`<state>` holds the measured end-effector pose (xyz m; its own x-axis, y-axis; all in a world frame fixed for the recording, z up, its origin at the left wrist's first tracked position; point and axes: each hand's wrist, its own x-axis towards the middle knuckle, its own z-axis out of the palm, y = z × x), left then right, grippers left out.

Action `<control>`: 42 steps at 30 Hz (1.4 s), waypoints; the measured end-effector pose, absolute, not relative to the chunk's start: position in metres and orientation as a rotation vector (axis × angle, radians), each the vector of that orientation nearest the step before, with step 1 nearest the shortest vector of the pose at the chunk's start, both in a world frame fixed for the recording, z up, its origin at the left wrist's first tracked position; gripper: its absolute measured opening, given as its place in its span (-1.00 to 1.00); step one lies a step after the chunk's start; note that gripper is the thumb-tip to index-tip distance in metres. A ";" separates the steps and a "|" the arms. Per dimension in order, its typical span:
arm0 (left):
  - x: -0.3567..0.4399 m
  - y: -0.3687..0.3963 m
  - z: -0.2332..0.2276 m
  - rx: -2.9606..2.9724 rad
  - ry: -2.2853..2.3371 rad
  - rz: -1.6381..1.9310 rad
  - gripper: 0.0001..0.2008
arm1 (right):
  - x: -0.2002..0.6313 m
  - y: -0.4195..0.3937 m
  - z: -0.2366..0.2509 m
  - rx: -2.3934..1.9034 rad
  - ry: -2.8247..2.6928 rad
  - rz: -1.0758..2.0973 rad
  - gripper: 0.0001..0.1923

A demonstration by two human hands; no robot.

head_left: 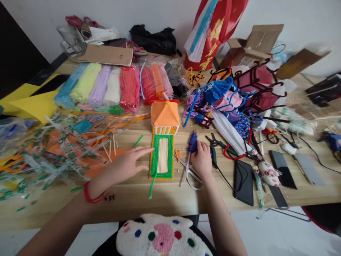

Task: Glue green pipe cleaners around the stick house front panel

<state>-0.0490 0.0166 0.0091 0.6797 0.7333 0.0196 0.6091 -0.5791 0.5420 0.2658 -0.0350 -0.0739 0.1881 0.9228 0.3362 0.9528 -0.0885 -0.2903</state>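
A small craft house with an orange roof (165,115) stands at the far end of a green-bordered base (170,156), which has a row of pale sticks (162,156) in its middle. From the base's near left corner trails a loose green pipe cleaner (151,186). My left hand (128,161) is open at the base's left edge, its fingers stretched towards it. On the other side, my right hand (201,159) is closed around a blue glue gun (193,138), whose nozzle points away from me. Scissors (194,179) and a white glue stick (188,163) lie beside that hand.
Plastic scraps and strips (61,156) cover the left side. Bundled pipe cleaners (98,85) lie at the back, with a red bag (213,39) behind. Pliers (213,140), a black phone (243,181) and finished pipe-cleaner pieces (218,92) are on the right.
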 end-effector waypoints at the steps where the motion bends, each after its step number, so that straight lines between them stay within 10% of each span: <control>1: -0.053 0.019 0.015 2.325 1.130 0.406 -0.66 | 0.265 -0.035 -0.074 -2.030 -1.748 -0.091 -0.44; 33: -0.026 0.017 -0.034 2.458 1.020 0.443 -0.61 | 0.283 -0.033 -0.061 -1.969 -1.644 0.104 -0.63; 42: -0.034 -0.020 -0.013 2.374 0.732 0.373 -0.70 | 0.283 -0.046 -0.025 -1.545 -0.794 0.742 -0.66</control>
<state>-0.0340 -0.0202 -0.0133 0.8067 0.5852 0.0823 0.4102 -0.6547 0.6350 0.2831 -0.0458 -0.0250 0.5657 0.8243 -0.0231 0.0781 -0.0814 -0.9936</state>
